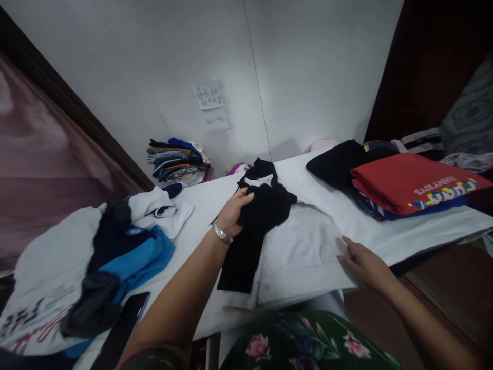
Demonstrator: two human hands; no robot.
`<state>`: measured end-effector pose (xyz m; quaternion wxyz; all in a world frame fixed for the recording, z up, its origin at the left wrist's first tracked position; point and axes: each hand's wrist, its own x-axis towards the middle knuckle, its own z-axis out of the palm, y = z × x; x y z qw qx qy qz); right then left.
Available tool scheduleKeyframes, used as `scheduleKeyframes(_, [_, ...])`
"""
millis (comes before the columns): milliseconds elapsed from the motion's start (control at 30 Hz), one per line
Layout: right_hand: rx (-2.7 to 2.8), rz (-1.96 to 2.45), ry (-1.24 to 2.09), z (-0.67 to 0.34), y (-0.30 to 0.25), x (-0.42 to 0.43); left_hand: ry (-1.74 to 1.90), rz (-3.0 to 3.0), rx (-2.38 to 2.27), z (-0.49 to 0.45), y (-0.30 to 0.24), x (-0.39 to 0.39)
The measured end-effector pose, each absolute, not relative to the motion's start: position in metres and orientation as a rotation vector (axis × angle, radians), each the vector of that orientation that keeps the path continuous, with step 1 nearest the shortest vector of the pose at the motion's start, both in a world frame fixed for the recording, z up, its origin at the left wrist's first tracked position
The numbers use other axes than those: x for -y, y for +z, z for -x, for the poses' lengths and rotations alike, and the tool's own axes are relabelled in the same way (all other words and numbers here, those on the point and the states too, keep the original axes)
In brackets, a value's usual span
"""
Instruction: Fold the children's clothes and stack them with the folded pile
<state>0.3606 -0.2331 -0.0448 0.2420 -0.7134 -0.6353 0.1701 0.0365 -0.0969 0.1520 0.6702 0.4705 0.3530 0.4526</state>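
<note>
Garment (304, 236), black and white with a black hood (264, 168), lies on the white table (204, 218) at the middle of the scene, hood at the far end and pale body toward the near edge. Left hand (232, 209): fingers partly bent over the black cloth below the hood; whether they pinch the cloth or only press on it cannot be told from this angle. Right hand (360, 261): thumb and forefinger parted, tips at the right edge of the pale body; no firm hold shows. A black sleeve (239, 264) runs toward the near edge along the left side of the body. The step in hand appears to be arranging this cloth. Anchor the black part lightly with the left hand so that the hood does not drag. Work the right edge with the fingertips, drawing it level before applying pressure. Smooth the creases in the pale body outward from the middle. Keep the sleeve straight; a twist there would probably leave a ridge. Mind the near table edge, where loose cloth could slip over. Keep clear of the loose clothes (50, 246) at left and the red folded garment (400, 177) at right.
</note>
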Motion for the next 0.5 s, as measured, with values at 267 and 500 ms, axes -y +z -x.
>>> scheduleKeyframes(267, [1.619,1.688,0.542,-0.327,-0.021,0.241,1.282,-1.119,-0.782,-0.062,0.2,-0.001])
scheduleKeyframes(500, [1.972,1.276,0.752,-0.266,0.024,0.225,1.519,-1.314,-1.043,-0.067,0.248,-0.074])
